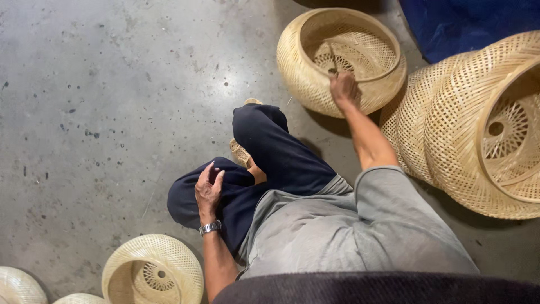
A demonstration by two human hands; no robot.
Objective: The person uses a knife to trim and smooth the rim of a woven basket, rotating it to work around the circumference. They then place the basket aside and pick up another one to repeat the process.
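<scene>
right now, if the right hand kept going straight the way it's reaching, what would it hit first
The right hand, pinching a thin stick, reaches into the open round woven basket. Going straight on, it would probably meet the basket's woven inner bottom first, though depth is hard to judge.

Right hand (344,87): fingers curled at the rim of the round woven basket (315,67), grip too small to read.
Big basket (495,129): cut off at the right edge.
Pale baskets (19,287): clipped by the bottom-left corner.
Sandal (241,152): mostly hidden under the dark trouser leg (275,146).
</scene>
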